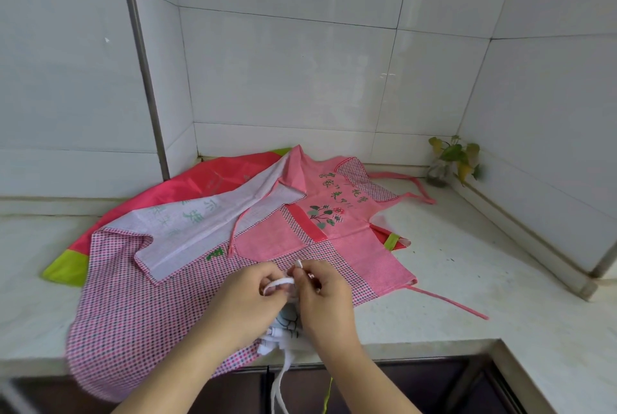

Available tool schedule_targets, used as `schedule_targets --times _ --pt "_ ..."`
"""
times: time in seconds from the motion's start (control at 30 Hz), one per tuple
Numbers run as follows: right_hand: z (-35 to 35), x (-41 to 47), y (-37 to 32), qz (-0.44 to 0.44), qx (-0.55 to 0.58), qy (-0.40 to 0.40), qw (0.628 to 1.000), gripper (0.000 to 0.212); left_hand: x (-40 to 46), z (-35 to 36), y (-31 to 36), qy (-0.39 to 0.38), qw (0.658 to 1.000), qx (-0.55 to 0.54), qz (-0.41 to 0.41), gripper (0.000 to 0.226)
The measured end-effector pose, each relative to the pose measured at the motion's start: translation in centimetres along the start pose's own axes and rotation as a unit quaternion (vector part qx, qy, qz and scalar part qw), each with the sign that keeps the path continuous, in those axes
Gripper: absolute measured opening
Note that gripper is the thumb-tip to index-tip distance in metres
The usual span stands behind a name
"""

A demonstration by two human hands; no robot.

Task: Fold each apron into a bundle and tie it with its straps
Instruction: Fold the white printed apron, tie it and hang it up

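A: What lies on the surface [450, 280]?
B: Pink aprons [187, 266], spread behind the bundle [283, 330]. The white bundle sits at the front edge, under both hands.
A: And the grip?
B: The left hand [247, 297] and right hand [325, 300] pinch the white strap [278, 282] above the bundle.

White bundle [283, 330] mostly hidden under hands [293, 293].

white tiled walls [293, 63] meet a pale stone counter [467, 280] holding a plant [455, 158].
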State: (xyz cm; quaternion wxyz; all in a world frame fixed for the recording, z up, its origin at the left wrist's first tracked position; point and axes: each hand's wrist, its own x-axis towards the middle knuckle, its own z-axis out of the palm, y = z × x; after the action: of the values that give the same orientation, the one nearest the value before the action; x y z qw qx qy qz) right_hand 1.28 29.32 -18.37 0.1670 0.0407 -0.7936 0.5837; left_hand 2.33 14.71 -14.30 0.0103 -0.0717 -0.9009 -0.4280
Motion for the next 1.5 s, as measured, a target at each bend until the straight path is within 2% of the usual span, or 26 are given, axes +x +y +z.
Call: schedule_targets --times 0.13,0.27,0.4,0.53,0.8,0.93,1.07,1.23,1.33,1.5 --pt "-0.3 -0.2 -0.3 0.022 0.031 -0.031 0.999 0.026 -0.5 -0.2 0.0 0.072 0.997 -0.014 0.002 0.022" --pt "-0.6 -0.2 -0.7 0.025 0.083 -0.073 0.994 0.022 -0.3 -0.5 -0.1 0.123 0.990 -0.066 -0.008 0.021" --pt "-0.8 0.0 -0.6 0.027 0.087 -0.119 0.989 0.016 -0.1 -0.2 0.0 0.175 0.979 -0.101 -0.031 0.014" --pt "-1.1 0.0 -0.6 0.007 0.078 -0.150 0.986 0.016 0.1 0.4 0.1 0.171 0.977 -0.121 -0.043 0.010" --pt "-2.0 0.2 -1.2 0.033 0.089 -0.199 0.975 0.023 0.7 0.1 -0.1 0.142 0.968 -0.191 -0.078 0.013" --pt "-1.4 0.9 -1.1 0.057 0.025 -0.183 0.981 0.014 0.3 -0.2 0.0 0.115 0.962 -0.231 -0.086 0.015" --pt "-0.5 0.7 -0.7 0.075 0.022 -0.161 0.984 0.014 0.0 -1.0 -0.5 0.069 0.962 -0.247 -0.090 0.015" --pt "-0.3 0.6 -0.5 0.088 0.034 -0.129 0.987 0.028 -0.6 -1.1 -0.7 0.038 0.968 -0.239 -0.073 0.019" --pt "-0.2 0.4 -0.7 0.080 0.031 -0.127 0.988 0.034 -0.7 -0.6 -0.4 0.059 0.974 -0.213 -0.057 0.014" --pt "-0.9 -0.1 -0.8 0.085 0.091 -0.129 0.984 0.027 -0.8 0.2 0.2 0.116 0.959 -0.249 -0.069 0.014"
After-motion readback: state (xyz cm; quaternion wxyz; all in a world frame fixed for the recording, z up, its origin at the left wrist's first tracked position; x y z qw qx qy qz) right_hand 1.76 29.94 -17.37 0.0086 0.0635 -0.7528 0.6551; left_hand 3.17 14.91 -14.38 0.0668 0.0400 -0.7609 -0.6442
